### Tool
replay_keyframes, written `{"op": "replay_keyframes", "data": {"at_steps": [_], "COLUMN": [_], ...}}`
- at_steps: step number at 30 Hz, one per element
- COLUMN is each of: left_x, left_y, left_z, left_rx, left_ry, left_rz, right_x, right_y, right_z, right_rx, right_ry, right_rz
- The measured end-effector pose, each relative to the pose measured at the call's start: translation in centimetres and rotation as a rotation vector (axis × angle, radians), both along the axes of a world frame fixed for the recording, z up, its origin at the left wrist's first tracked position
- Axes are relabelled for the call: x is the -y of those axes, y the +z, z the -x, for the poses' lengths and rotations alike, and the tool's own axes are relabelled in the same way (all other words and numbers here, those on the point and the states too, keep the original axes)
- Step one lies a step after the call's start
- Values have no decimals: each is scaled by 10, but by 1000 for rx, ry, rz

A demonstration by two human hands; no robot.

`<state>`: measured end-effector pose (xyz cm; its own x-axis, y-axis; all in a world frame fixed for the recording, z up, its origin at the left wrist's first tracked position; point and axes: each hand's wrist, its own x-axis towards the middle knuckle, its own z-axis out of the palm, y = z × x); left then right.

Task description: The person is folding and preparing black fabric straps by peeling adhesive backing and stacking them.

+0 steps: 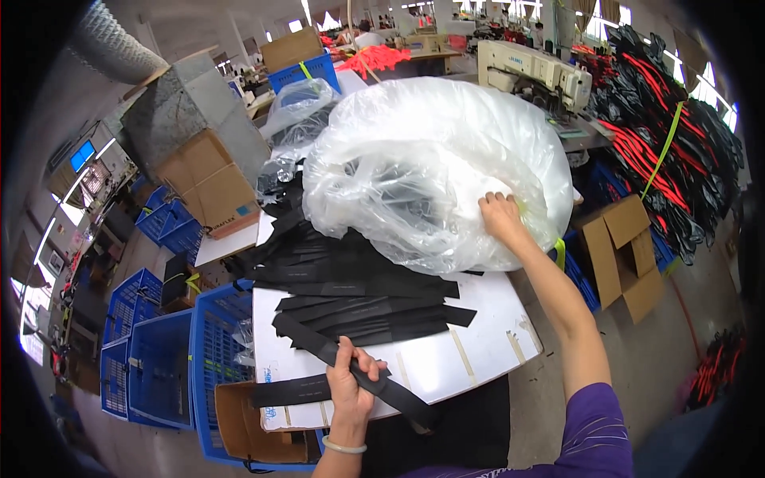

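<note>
My left hand [355, 386] is closed around a black fabric strap [307, 334] near the front edge of the white table [446, 374]. The strap slants across the hand, its lower end hanging past the edge. Another black strip [291, 390] lies flat beside that wrist. My right arm stretches to the big clear plastic bag [446, 103], where my right hand [502, 215] has its fingers curled onto white material [466, 179] in the mouth of the bag. What those fingers grip is hidden. Many black strips lie in a layered pile [358, 275] between the bag and my left hand.
Blue plastic crates [163, 358] stand at the left, with an open cardboard box [255, 430] by the table's front left corner. Another open carton [621, 255] is at the right. Beyond it rises a heap of black and red goods [677, 151]. A sewing machine [534, 72] stands behind the bag.
</note>
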<state>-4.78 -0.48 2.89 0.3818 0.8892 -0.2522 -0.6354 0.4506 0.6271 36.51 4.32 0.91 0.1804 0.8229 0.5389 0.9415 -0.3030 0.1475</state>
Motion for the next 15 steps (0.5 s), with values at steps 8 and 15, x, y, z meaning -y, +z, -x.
{"op": "replay_keyframes", "data": {"at_steps": [8, 15], "left_x": [5, 5], "left_y": [8, 17], "left_z": [-6, -22], "left_rx": [5, 10], "left_ry": [-4, 4], "left_rz": [5, -352], "right_x": [10, 66], "right_y": [23, 98], "right_z": [-4, 171], "right_rx": [-124, -736], "right_ry": [-20, 843], "right_rz": [35, -232]}}
